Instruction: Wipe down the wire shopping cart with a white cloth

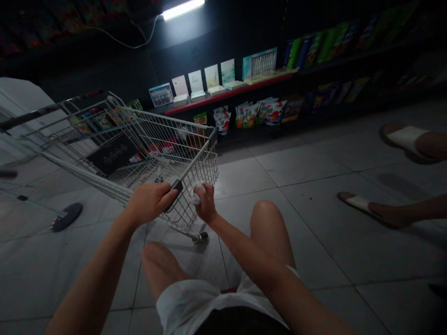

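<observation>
A metal wire shopping cart (157, 122) stands in front of me, its near end turned toward my knees. My left hand (151, 200) is closed round the dark plastic corner of the cart's top rim. Just to its right, my right hand (206, 204) grips a crumpled white wipe (196, 193) against the wire mesh of that end; whether it is cloth or paper I cannot tell. Below the basket a caster wheel (200, 237) rests on the floor. A dark sign panel (113, 156) hangs inside the cart.
Shelves with boxed sets (260, 64), small books and snack bags (275, 112) run along the back. Another person's sandalled foot (363, 204) is at the right. A mop with a round dark base (67, 217) lies on the tiled floor at left.
</observation>
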`<control>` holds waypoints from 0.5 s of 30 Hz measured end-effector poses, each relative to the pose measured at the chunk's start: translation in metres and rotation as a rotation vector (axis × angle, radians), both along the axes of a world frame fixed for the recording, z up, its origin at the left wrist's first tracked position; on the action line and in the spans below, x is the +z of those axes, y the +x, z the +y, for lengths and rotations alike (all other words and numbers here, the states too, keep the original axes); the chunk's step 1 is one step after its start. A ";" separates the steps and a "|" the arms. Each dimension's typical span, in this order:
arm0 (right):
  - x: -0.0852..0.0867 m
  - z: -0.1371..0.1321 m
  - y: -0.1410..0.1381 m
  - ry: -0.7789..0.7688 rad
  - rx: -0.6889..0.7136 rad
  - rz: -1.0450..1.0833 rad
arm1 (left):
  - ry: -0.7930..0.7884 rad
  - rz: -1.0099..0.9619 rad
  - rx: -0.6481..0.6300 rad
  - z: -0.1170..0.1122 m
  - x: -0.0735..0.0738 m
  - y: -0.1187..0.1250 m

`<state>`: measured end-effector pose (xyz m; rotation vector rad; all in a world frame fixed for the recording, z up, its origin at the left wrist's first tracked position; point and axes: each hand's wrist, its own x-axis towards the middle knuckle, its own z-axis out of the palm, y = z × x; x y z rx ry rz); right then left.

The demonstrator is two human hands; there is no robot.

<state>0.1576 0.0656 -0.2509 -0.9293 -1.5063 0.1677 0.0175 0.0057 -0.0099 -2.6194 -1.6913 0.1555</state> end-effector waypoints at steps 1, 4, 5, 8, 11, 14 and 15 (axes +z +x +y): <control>-0.021 -0.010 -0.004 -0.026 0.009 -0.031 | -0.006 0.005 -0.002 -0.001 0.001 -0.002; -0.067 -0.036 -0.013 -0.120 0.021 -0.042 | -0.042 0.048 0.030 -0.005 0.008 -0.001; -0.076 -0.041 -0.016 -0.144 0.015 -0.025 | -0.060 0.078 0.052 -0.005 0.011 0.002; -0.090 -0.050 -0.022 -0.208 -0.009 0.045 | -0.068 0.196 0.117 -0.005 0.017 0.020; -0.098 -0.052 -0.023 -0.285 0.015 0.096 | 0.010 0.250 0.147 0.001 0.013 0.041; -0.108 -0.055 -0.018 -0.491 0.133 0.270 | 0.114 0.236 0.196 0.007 0.002 0.053; -0.110 -0.055 -0.017 -0.556 0.144 0.333 | 0.142 0.232 0.206 0.008 -0.001 0.053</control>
